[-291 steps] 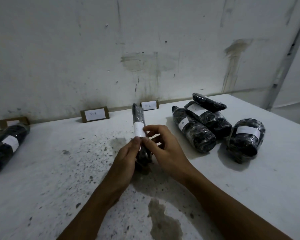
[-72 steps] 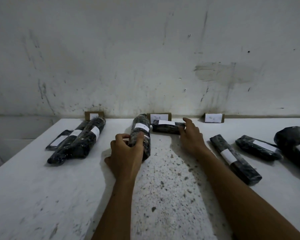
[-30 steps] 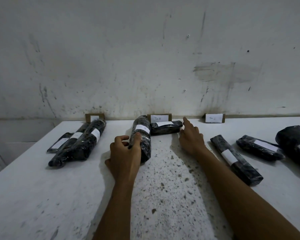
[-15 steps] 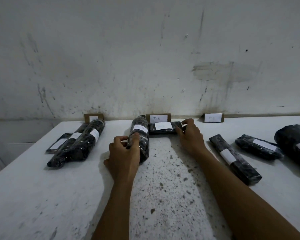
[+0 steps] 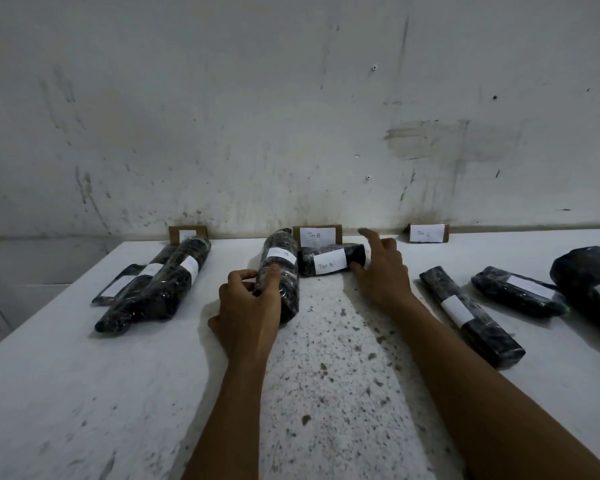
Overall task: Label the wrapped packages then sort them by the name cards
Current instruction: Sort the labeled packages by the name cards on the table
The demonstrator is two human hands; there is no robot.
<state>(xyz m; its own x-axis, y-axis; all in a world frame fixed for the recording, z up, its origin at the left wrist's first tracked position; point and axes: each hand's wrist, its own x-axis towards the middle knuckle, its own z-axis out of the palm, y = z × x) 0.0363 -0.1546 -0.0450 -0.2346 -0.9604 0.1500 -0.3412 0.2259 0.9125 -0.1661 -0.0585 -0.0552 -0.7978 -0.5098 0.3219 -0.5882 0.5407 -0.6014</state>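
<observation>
— Black-wrapped packages: status?
— We grip the bottle-shaped package [image 5: 280, 271] with left hand [image 5: 248, 306]; right hand [image 5: 381, 271], fingers relaxed, touches the flat package [image 5: 331, 263] below the "Tim B" card [image 5: 317, 234]. Three packages [image 5: 468, 313] remain unsorted.

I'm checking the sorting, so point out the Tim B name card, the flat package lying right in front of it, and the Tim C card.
Tim B name card [image 5: 317, 235], head view, white paper.
Flat package [image 5: 355, 255], head view, right dark end.
Tim C card [image 5: 426, 233], head view, white paper.

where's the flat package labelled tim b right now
In the head view it lies crosswise near the table's far edge, just in front of the Tim B name card, between the bottle-shaped package and the right hand, whose thumb touches it.
</observation>
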